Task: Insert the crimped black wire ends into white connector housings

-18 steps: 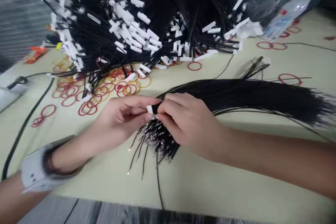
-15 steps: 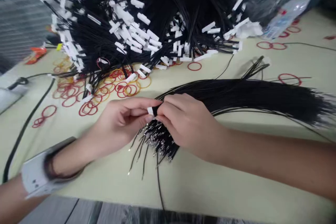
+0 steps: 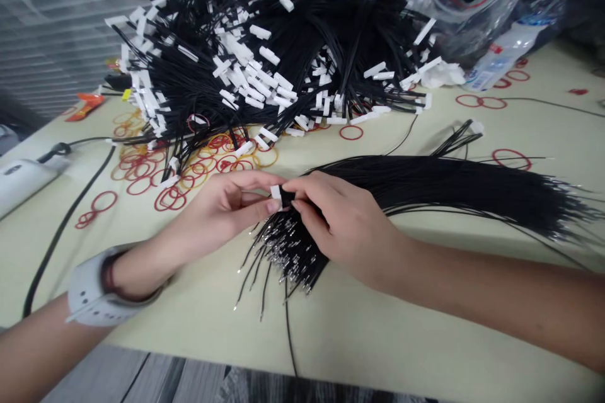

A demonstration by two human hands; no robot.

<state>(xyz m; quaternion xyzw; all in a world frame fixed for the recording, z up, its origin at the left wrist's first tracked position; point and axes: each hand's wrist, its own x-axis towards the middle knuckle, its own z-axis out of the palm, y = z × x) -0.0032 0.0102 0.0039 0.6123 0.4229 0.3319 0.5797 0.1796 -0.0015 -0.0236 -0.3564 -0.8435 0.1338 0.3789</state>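
Though small, boxy white connector (image 3: 276, 192) between closed left fingers (image 3: 259, 209), slender black wires (image 3: 287, 196) between closed right fingers (image 3: 309, 187)

Left hand (image 3: 218, 209), right hand (image 3: 348, 219) close together, fingers (image 3: 258, 179) pinched

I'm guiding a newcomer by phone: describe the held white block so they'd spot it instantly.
On the pale table, find the thick black wire bundle in front of the large heap. Just above its left, metal-tipped end in the picture, the left grip pinches a small white block, the right grip beside it. Unlike the many white blocks on the heap, this one is held.
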